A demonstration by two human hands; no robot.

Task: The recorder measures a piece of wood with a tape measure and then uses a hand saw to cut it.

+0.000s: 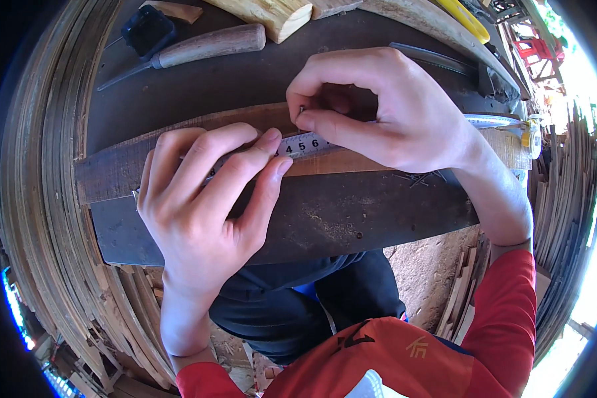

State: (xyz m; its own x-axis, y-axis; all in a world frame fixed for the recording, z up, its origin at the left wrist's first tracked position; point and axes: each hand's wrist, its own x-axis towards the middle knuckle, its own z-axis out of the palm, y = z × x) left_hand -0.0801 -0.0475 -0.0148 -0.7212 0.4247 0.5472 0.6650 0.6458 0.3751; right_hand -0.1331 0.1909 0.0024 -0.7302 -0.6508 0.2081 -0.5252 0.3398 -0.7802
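Note:
A long brown wooden board [113, 166] lies across the dark tabletop, and a metal tape measure blade [302, 146] is stretched along it. My left hand [202, 186] is closed on the blade, with thumb and fingertips pressing it at the board. Just right of those fingertips, my right hand [411, 119] pinches a small nail [302, 109] between thumb and forefinger above the board. The yellowish tape case [532, 138] sits at the board's right end. Below my right wrist lies a small pile of nails [418, 178] beside the board.
A wooden-handled pointed tool [212, 45] and a black box-like object [148, 32] lie at the far left of the dark table [298, 219]. Pale wood pieces [272, 16] and a yellow-handled tool [467, 20] are at the back. Stacked wood strips [46, 166] flank the table.

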